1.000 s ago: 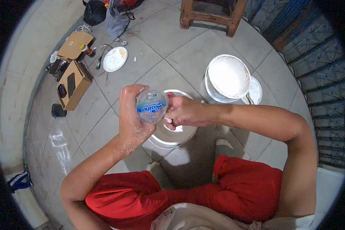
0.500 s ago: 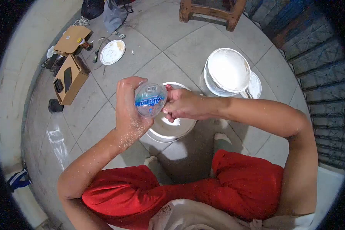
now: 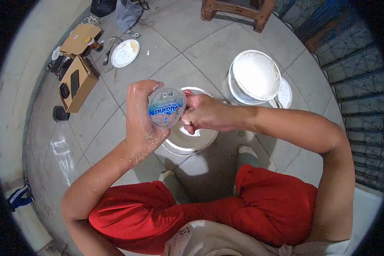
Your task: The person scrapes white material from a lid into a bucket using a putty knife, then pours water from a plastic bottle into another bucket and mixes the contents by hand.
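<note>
Bearing a blue label, the clear container (image 3: 166, 107) was clasped above the white bucket (image 3: 205, 143) by the curled left hand (image 3: 141, 113); at its side, the right hand (image 3: 202, 113) was bunched, its exact grip obscured.

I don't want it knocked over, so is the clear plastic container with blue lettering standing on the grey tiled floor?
No, the left hand is holding the container up, in front of the round white bucket.
</note>
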Action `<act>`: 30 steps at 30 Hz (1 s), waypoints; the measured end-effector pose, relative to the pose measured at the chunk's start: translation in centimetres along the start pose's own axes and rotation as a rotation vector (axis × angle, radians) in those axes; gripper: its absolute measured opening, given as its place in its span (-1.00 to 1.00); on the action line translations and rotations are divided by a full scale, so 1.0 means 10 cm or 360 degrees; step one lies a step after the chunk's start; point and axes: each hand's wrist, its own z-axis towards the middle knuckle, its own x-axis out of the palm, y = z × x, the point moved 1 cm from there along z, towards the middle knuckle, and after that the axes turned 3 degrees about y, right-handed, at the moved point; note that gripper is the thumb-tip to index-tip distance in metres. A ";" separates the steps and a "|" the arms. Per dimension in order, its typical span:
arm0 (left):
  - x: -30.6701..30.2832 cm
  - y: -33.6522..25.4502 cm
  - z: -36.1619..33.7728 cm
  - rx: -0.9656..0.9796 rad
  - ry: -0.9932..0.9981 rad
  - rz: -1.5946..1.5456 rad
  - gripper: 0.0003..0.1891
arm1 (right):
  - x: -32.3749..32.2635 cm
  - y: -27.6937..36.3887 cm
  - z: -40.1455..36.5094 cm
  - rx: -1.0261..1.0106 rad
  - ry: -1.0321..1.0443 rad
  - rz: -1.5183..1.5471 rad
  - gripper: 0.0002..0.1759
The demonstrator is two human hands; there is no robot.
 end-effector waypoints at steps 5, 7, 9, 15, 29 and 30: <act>-0.04 0.01 0.00 0.0057 -0.0003 0.0054 -0.39 | -0.03 0.09 -0.03 0.0166 -0.0175 0.0116 -0.82; -0.05 0.01 -0.01 0.0076 0.0001 0.0077 -0.40 | 0.05 0.14 -0.06 0.0101 -0.0228 0.0038 -0.77; -0.07 0.01 0.01 0.0120 -0.0014 0.0085 -0.40 | 0.05 0.15 -0.08 0.0027 -0.0280 -0.0063 -0.72; -0.06 0.04 -0.03 0.0079 -0.0009 0.0008 -0.39 | -0.10 0.03 -0.10 0.0082 -0.0132 -0.0246 -0.82; -0.10 -0.02 0.02 0.0132 0.0044 -0.0034 -0.31 | 0.00 0.12 -0.04 0.0098 -0.0302 -0.0258 -0.83; -0.10 -0.02 0.01 0.0117 0.0052 -0.0033 -0.30 | 0.01 0.11 -0.04 0.0105 -0.0303 -0.0251 -0.83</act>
